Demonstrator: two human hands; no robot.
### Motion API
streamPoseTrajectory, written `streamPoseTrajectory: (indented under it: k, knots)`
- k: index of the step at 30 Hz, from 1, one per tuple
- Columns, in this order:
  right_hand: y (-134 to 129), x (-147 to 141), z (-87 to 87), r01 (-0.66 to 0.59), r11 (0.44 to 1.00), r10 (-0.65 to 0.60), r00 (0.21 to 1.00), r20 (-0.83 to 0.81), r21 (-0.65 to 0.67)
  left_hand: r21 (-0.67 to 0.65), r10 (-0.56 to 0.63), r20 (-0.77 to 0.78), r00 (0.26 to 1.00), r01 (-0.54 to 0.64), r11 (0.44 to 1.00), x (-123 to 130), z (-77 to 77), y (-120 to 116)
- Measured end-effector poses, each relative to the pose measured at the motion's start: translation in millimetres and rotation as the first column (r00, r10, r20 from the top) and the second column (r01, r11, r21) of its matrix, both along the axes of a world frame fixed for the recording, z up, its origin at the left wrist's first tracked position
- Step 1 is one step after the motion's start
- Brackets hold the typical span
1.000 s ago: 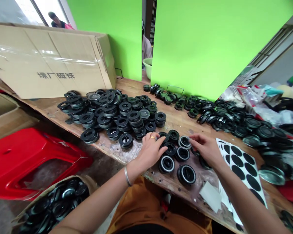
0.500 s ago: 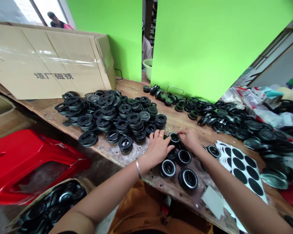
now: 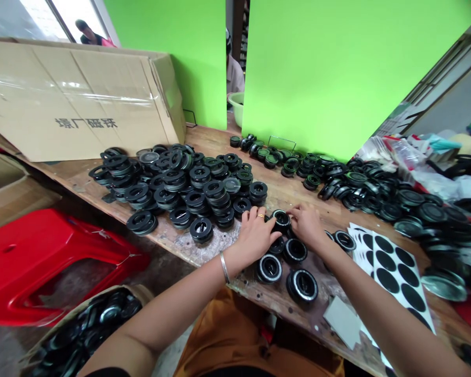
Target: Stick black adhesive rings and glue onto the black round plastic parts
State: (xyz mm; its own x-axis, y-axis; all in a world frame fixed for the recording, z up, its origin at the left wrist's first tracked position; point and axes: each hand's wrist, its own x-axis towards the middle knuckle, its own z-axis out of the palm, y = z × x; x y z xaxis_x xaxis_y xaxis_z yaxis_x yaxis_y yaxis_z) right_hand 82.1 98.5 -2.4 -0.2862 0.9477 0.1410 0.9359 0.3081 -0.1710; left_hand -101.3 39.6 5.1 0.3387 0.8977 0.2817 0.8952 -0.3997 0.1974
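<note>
Two hands meet over one small black round metal ring part [image 3: 281, 219] near the front of the scuffed wooden worktop [image 3: 298, 201]. The left hand [image 3: 258, 235], with a gold ring on one finger and a bangle at the wrist, pinches it from one side, and the right hand [image 3: 306, 224] from the other, fingertips closed on its rim. It looks like the part is being pressed or seated, and what comes next would want a steady, even grip. Just in front lie a few loose silver-rimmed black parts [image 3: 269, 268]; a white sheet of round black stickers [image 3: 392, 262] rests beside the right forearm. Heaps of stacked black rings [image 3: 180, 183] crowd the worktop behind, beside a tipped brown cardboard box [image 3: 78, 99]. Bright green panels [image 3: 329, 68] wall the room, and a red plastic stool [image 3: 43, 262] stands below.
</note>
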Motion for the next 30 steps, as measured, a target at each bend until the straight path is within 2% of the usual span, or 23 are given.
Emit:
streamPoseTrajectory:
  k: [8,13,17,22,30]
  knots:
    - [-1.3,1.3,4.6,-0.035,0.998,0.036,0.999,0.018,-0.049,0.028,0.002,-0.061,0.998,0.000,1.000,3.5,0.1,-1.6]
    - [2.3,3.5,7.1,-0.029,0.994,0.029,1.000,0.002,-0.106,0.033,0.009,-0.033,0.999,-0.008,0.999,3.6,3.4,2.5]
    - [5.3,2.5,10.5,-0.036,0.988,0.037,0.999,0.001,-0.148,-0.039,0.026,-0.007,1.000,-0.026,0.999,4.3,5.3,15.3]
    - [9.3,0.5,14.0,-0.054,0.982,0.057,0.998,0.009,-0.183,-0.172,-0.007,0.026,1.000,0.011,0.985,4.3,5.0,29.3]
    - [12.9,-3.0,12.0,-0.043,0.980,0.047,0.999,0.020,-0.192,-0.196,-0.007,0.048,0.999,0.016,0.980,0.9,3.0,30.5]
